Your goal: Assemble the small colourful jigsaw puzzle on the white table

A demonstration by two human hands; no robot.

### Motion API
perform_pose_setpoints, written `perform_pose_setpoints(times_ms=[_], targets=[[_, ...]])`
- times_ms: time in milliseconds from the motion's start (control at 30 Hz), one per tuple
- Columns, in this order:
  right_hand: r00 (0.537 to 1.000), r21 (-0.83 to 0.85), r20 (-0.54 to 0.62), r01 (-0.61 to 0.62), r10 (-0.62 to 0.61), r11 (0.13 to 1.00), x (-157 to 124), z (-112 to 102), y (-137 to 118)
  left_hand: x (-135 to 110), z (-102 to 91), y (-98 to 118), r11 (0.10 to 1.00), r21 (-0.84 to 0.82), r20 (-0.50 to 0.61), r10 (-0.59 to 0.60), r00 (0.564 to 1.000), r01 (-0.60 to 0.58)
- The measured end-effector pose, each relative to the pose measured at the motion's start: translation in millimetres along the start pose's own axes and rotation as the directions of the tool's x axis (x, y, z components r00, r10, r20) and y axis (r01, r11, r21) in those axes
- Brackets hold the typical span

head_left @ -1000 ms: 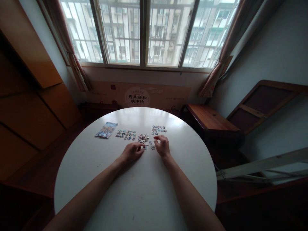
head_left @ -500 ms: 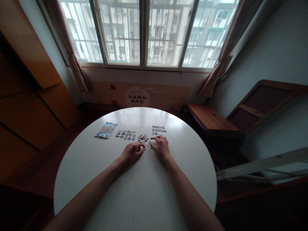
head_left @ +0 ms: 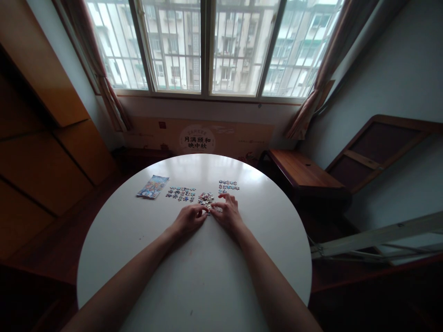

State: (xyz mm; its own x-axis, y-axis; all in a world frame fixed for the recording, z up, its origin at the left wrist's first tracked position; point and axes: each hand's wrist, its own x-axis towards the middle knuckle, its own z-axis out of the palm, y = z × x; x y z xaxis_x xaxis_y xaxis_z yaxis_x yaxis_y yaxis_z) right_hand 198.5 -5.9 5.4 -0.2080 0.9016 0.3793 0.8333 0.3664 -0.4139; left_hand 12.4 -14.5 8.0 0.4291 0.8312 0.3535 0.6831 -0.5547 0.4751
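While the left hand [head_left: 189, 216] and right hand [head_left: 226, 213] curl near loose jigsaw pieces [head_left: 208, 213] — I can't tell if they pinch any — a jigsaw pile [head_left: 206, 198] sits just past them on the tabletop [head_left: 200, 276].

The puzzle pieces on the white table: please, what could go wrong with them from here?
The right hand is close to the loose pile, so it might scatter some pieces. The laid-out group on the right lies just beyond that hand; a brush could disturb it. Near the left hand, fingers partly hide small pieces, so one may be overlooked.
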Motion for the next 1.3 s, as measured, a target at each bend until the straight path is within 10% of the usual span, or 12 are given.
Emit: perform_pose_setpoints(times_ms=[400, 633, 800, 1000, 1300], targets=[[0.992, 0.095, -0.096, 0.091, -0.082, 0.991, 2, 6, 7, 0, -0.4, 0, 1.000, 0.002, 0.018, -0.016, 1.000, 0.015], [0.972, 0.345, -0.228, 0.018, 0.065, 0.938, 9, 8, 7, 0, 0.8, -1, 1.000, -0.027, -0.005, -0.007, 1.000, 0.007], [0.985, 0.660, -0.063, -0.080, 0.161, 0.747, 10, 2, -7, 3, 2.4, -6, 0.976, -0.199, -0.099, -0.104, 0.990, 0.082], [0.926, 0.884, 0.350, -0.377, 0.142, 0.275, 8, 2, -21, 6, 7.1, -15, 0.950, -0.298, -0.163, -0.145, 0.976, 0.091], [0.936, 0.923, 0.294, -0.331, 0.195, 0.198, 12, 15, -18, 2, 2.6, -3, 0.967, -0.252, -0.115, -0.058, 0.992, 0.027]])
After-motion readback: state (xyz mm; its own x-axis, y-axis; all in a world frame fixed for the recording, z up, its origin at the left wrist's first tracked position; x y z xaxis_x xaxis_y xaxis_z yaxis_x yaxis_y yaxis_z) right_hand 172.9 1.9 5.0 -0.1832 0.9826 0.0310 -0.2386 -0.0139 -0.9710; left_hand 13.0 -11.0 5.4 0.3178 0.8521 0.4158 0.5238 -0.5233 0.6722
